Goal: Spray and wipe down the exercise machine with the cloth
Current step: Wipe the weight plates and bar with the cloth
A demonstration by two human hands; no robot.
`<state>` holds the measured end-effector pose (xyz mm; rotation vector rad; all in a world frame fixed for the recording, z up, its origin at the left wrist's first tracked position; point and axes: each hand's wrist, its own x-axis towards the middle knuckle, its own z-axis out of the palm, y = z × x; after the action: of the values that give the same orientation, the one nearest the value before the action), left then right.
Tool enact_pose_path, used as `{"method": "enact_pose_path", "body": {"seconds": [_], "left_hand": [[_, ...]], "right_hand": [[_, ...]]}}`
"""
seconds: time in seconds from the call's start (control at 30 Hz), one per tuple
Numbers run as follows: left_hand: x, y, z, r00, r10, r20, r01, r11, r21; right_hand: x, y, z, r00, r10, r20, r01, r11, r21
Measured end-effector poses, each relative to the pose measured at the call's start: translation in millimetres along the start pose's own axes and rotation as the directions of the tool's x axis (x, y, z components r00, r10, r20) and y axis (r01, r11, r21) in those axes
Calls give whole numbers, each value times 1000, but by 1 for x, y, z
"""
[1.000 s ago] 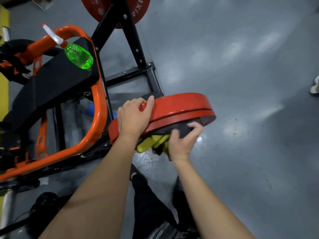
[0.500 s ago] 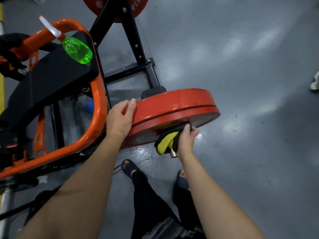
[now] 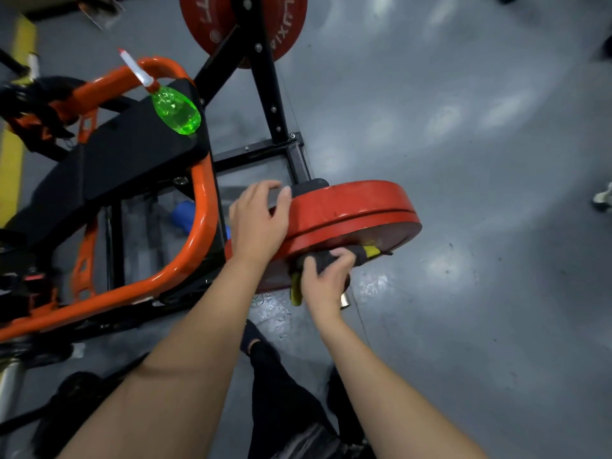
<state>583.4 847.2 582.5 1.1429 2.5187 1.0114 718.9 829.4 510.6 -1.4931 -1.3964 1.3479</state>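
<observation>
A red weight plate (image 3: 351, 210) hangs on the exercise machine's sleeve, seen edge-on at centre. My left hand (image 3: 258, 223) grips its near rim, fingers curled over the top. My right hand (image 3: 326, 279) holds a dark grey and yellow cloth (image 3: 361, 251) against the plate's outer face. The sleeve's metal end (image 3: 345, 300) shows just below that hand. A green spray bottle (image 3: 174, 109) with a white nozzle lies on the machine's black pad (image 3: 109, 167). An orange tube frame (image 3: 202, 207) curves around the pad.
A second red plate (image 3: 281, 31) hangs on the black upright at the top. Wet drops (image 3: 275, 309) lie on the grey floor under the plate. My feet (image 3: 255, 339) stand below. A shoe (image 3: 602, 197) of another person shows at the right edge.
My right hand has slid the cloth up and right across the plate's face. My left hand shifted along the rim and now curls over its top edge.
</observation>
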Motion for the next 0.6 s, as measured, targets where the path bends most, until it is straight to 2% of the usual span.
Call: {"method": "enact_pose_path", "body": {"seconds": [0.03, 0.07, 0.1, 0.17, 0.23, 0.37, 0.47, 0.6], "left_hand": [[2, 18, 7, 999, 11, 34, -11, 1000, 6], [2, 32, 15, 996, 4, 86, -7, 1000, 31], [1, 41, 23, 991, 3, 133, -17, 994, 106], [-1, 48, 35, 982, -2, 189, -54, 956, 288], [-1, 50, 39, 978, -43, 202, -29, 939, 342], [1, 56, 41, 982, -37, 188, -36, 928, 370], [-1, 58, 41, 981, -41, 187, -31, 929, 369], [0, 55, 36, 982, -53, 179, -11, 941, 339]], "right_hand": [[-8, 5, 2, 991, 13, 131, -11, 1000, -20], [-13, 6, 1, 980, 10, 199, -8, 1000, -14], [-14, 2, -2, 983, -11, 185, 8, 1000, 18], [3, -12, -15, 998, -26, -49, 32, 993, 115], [32, -27, -35, 954, 29, -297, 26, 983, 180], [84, -20, -76, 870, 200, -451, -88, 962, 257], [91, -20, -82, 844, 287, -454, -173, 945, 276], [52, -33, -53, 938, 77, -338, -30, 989, 143]]}}
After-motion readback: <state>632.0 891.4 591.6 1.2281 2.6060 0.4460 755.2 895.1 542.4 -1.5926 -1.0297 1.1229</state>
